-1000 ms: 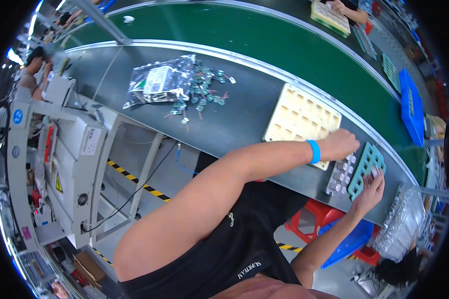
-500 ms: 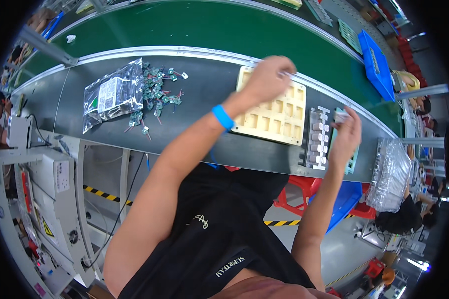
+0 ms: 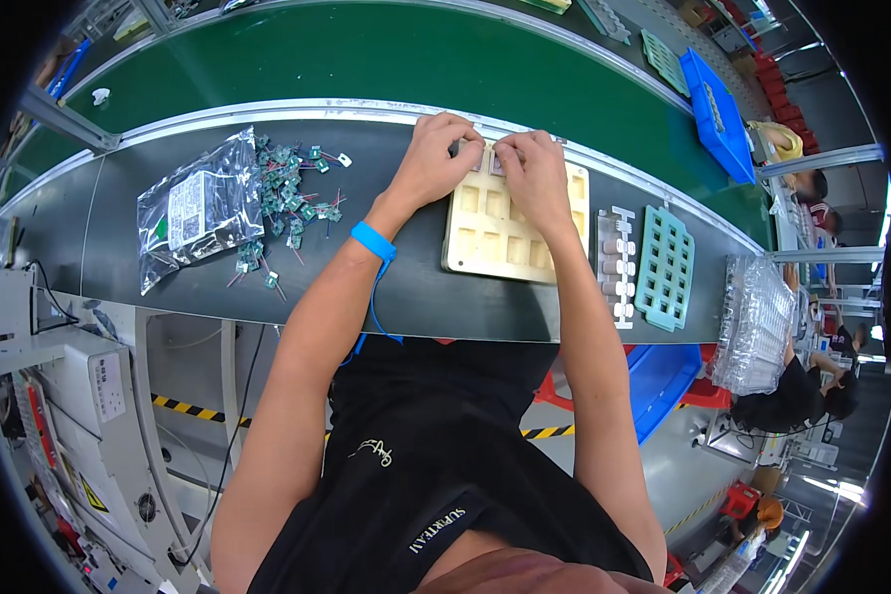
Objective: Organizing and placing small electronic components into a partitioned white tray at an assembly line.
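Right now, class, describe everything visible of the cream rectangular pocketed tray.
The cream rectangular tray looks like rigid plastic: a slab with rounded corners and rows of squarish pockets. It lies flat on the dark tabletop, near a silver metal rail. The right hand covers part of its far side; the left hand is at its far-left corner. Contact is unclear.

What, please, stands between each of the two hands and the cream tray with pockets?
Nothing visible: the left hand and right hand are at the far side of the cream tray. The teal tray lies to the right, out of the way. The fingers hide some pockets, so I cannot judge there.
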A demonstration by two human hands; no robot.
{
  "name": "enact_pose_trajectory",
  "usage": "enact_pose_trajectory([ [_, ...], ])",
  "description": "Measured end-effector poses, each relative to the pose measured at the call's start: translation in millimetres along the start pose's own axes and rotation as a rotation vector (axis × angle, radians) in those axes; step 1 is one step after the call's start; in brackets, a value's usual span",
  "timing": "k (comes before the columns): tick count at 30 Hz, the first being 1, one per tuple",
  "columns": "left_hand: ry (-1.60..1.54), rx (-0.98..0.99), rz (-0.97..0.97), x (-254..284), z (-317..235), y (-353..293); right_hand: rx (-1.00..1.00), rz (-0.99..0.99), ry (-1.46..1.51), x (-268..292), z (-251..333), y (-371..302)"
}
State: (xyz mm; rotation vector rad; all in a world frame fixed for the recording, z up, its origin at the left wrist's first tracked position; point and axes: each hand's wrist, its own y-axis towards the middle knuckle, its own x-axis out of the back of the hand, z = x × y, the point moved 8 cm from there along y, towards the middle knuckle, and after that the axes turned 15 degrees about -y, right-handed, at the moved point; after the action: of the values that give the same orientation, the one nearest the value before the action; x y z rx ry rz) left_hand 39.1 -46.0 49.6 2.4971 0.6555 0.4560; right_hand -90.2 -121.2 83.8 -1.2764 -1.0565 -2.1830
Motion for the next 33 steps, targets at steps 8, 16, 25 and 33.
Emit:
enact_pose_trajectory([
  [8, 0.03, 0.076, -0.072, -1, 4, 3, -0.025, -0.001, -0.067, 1, 4, 0],
  [16, -0.261, 0.236, -0.095, 6, 26, -1, 0.007, -0.153, 0.019, 29, -7, -14],
  [25, -0.337, 0.275, 0.033, 5, 22, -3, -0.244, -0.106, 0.024, 63, -53, -68],
  [33, -0.054, 0.159, 0.188, -2, 8, -8, -0.204, -0.158, 0.005, 58, -54, -79],
])
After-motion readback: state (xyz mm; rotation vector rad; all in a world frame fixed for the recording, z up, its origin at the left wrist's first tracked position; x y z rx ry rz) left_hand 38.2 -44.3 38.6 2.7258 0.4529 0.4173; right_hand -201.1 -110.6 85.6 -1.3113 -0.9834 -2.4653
